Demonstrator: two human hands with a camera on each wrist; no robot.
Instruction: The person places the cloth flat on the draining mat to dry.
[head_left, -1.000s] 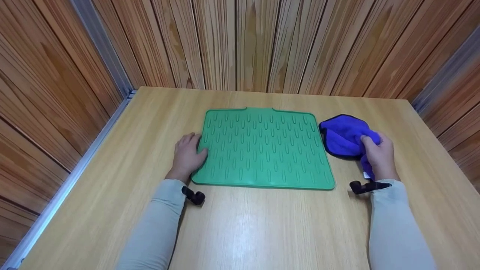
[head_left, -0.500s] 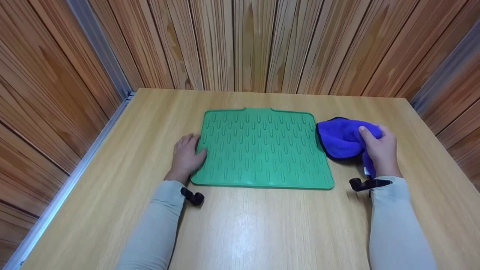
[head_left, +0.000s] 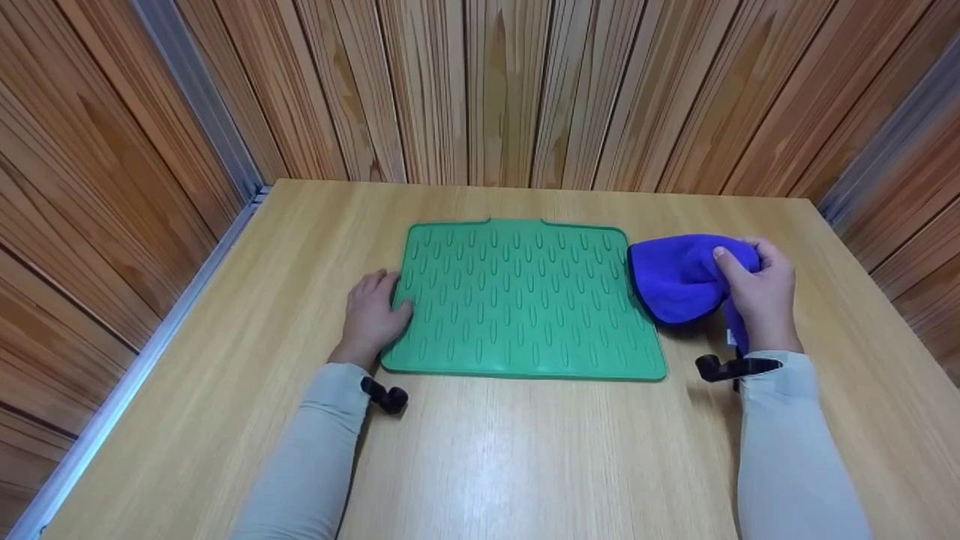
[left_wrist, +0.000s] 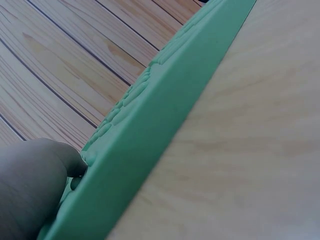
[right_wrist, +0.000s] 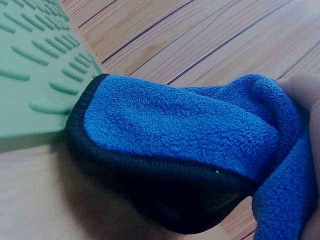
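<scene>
Cloth [head_left: 679, 277], blue-violet with dark edging, hangs from right grip [head_left: 765, 289], pinched between thumb and fingers. Most of it spreads leftward of that grip; a narrow tail with a pale tag [head_left: 730, 337] drops beside the wrist. Shadow lies under the spread part, so it seems at least partly raised from the table [head_left: 487, 450]. Pinching one side probably leaves the far side loose to spread. Its leading edge overlaps the right edge of the green mat [head_left: 525, 300] in view; whether it touches there, cannot tell.

Left grip [head_left: 375, 315] holds nothing: fingers relaxed along the mat's left edge, thumb laid over the top surface. Reads as steadying, keeping the mat from sliding. Mat lies flat, just right of this grip, ribbed face up, between both grips.

Against the frame a second back: cloth has shifted left, its leading edge now over the mat's margin rather than just beside it. Far edge then showed dark trim; now a smooth blue fold. Right grip sits slightly farther from the body. Left grip and mat look essentially unchanged.
</scene>
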